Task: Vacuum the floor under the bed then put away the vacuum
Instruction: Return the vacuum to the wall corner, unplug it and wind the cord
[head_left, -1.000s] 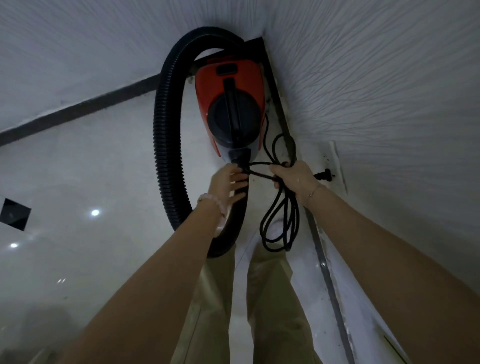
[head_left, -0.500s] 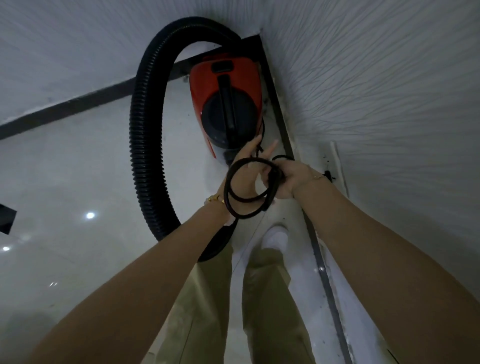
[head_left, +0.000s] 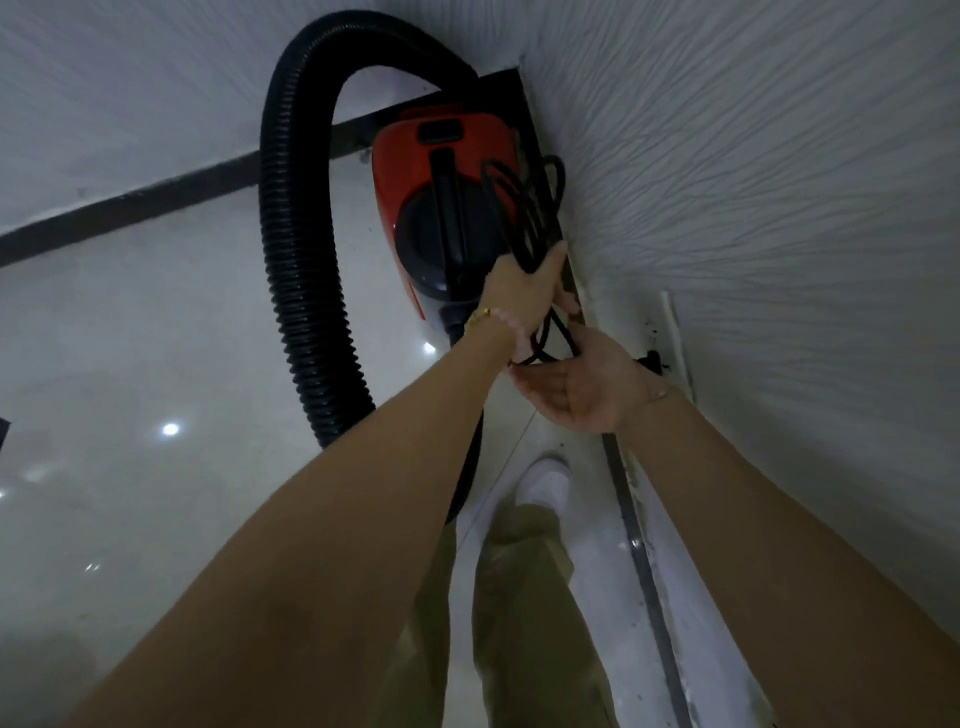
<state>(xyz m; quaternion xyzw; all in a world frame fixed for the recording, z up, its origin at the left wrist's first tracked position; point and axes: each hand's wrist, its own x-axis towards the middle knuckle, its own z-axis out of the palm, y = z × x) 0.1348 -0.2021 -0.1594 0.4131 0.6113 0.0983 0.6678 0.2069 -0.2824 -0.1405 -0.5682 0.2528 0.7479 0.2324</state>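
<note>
Fingers of the left hand curl round a bundle of black power cord, gripping it at the near right corner of the vacuum. The smooth, round loops fan out over the vacuum's right side. A bracelet of gold and pale beads circles that wrist. Nearer than the vacuum, the right hand lies released, palm up and fingers straight, beneath the cord's trailing loops; contact cannot be told. The vacuum is a glossy red canister with a black domed centre, a black bar handle and a dark rectangular panel whose marking is unreadable. It stands on the polished pale floor in a wall corner. A black ribbed hose arches from its far end down its left side. The wall to its right bears fine branching relief above black skirting.
</note>
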